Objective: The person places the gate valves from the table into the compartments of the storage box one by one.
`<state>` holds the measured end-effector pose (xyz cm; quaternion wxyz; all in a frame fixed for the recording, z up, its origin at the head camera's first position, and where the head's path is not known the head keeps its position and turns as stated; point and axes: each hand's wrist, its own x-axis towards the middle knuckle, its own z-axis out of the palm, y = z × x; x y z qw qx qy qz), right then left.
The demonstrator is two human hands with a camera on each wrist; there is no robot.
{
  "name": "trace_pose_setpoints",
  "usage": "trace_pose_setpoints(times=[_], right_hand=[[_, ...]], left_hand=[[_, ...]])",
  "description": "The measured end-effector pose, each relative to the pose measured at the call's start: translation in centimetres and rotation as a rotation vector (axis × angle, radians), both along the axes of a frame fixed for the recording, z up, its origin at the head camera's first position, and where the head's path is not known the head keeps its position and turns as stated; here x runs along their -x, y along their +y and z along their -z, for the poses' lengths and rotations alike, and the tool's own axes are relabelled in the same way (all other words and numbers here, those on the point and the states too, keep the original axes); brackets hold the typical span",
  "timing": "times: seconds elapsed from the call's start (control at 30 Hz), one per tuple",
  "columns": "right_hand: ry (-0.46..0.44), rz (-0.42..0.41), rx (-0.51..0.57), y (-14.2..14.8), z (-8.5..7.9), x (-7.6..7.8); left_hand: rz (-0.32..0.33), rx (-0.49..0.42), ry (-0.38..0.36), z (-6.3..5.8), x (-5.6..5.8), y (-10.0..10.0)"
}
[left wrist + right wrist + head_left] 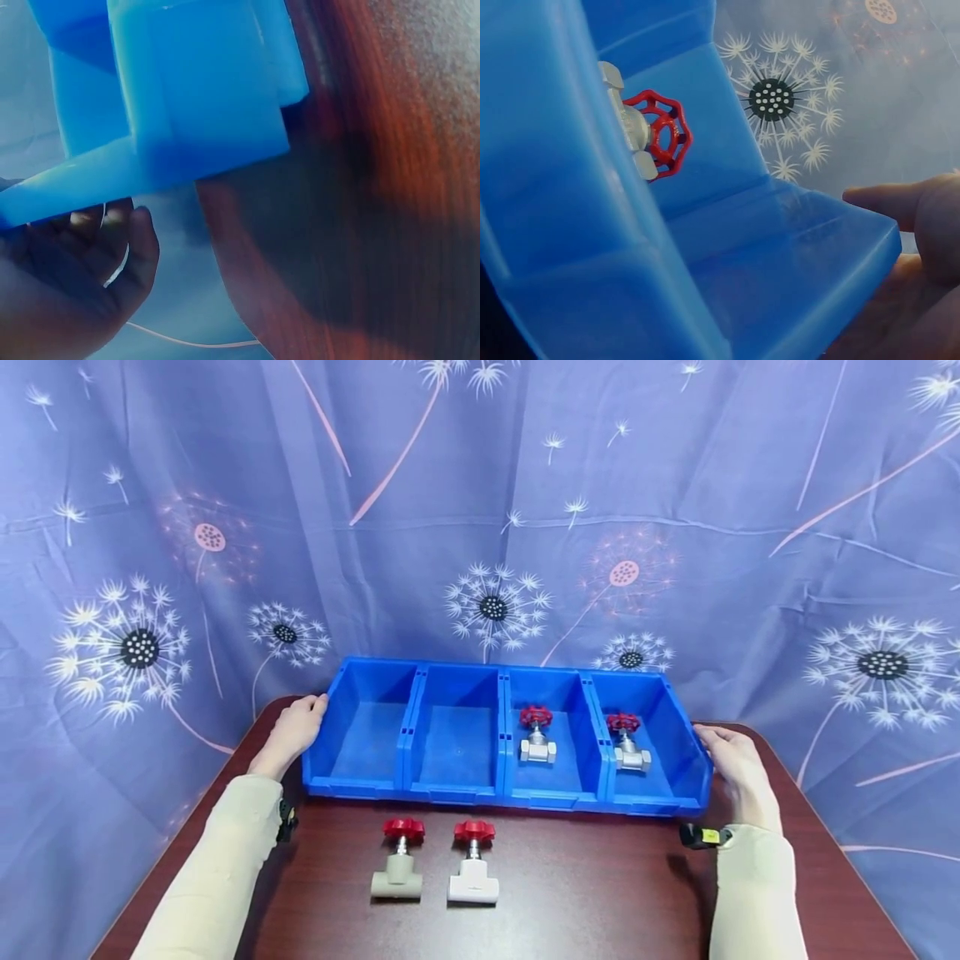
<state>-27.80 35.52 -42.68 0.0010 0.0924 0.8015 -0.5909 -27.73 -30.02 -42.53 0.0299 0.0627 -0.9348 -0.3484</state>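
A row of joined blue storage bins (453,795) stands on the table. My left hand (295,731) touches its left end wall from outside; in the left wrist view that hand (82,277) lies against the wall, some fingertips hidden. My right hand (738,768) rests at the opposite end wall, and the right wrist view shows an extended finger of that hand (937,232) by the rim, the others partly hidden. Two metal gate valves with red handwheels sit in the bins: one valve (537,745) in the third compartment, another valve (632,753) in the rightmost.
In front of the bins, a grey-beige plastic valve (397,878) and a white plastic valve (473,882), both with red handles, stand on the dark wooden table (585,893). A blue dandelion-patterned curtain (420,568) hangs close behind the bins.
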Motion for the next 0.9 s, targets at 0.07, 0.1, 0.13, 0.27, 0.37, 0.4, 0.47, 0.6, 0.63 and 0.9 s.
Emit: trace_pose_setpoints(times=[0.07,0.1,0.13,0.27,0.37,0.4,0.47,0.6,0.63,0.9], right_hand=[[-0.025,-0.012,0.007,-0.2,0.1,0.0],[-0.038,-0.014,0.008,-0.2,0.1,0.0],[-0.052,-0.013,0.014,-0.3,0.2,0.0],[-0.071,0.012,0.008,-0.7,0.4,0.0],[-0.055,0.05,-0.034,-1.1,0.7,0.3],[-0.052,0.061,-0.05,-1.2,0.8,0.3],[-0.043,0.084,-0.073,-1.4,1.0,0.5],[-0.035,0.128,-0.084,-1.5,1.2,0.6],[-0.036,0.14,-0.086,-1.4,1.3,0.6],[-0.032,0.158,-0.072,-1.1,1.1,0.5]], left_hand=[[-0.011,0.029,-0.006,-0.2,-0.2,0.1],[-0.014,0.047,-0.007,-0.3,-0.3,0.1],[-0.015,0.061,-0.006,-0.4,-0.3,0.0],[-0.003,0.076,-0.007,-0.7,-0.3,-0.2],[0.003,0.071,-0.015,-0.9,-0.3,-0.5],[0.0,0.072,-0.018,-1.0,-0.3,-0.5],[-0.003,0.081,-0.013,-1.2,-0.4,-0.6],[0.004,0.155,0.055,-2.0,-0.7,-0.1],[0.012,0.18,0.082,-2.3,-0.9,0.3],[0.065,0.295,0.222,-4.6,-2.1,4.1]])
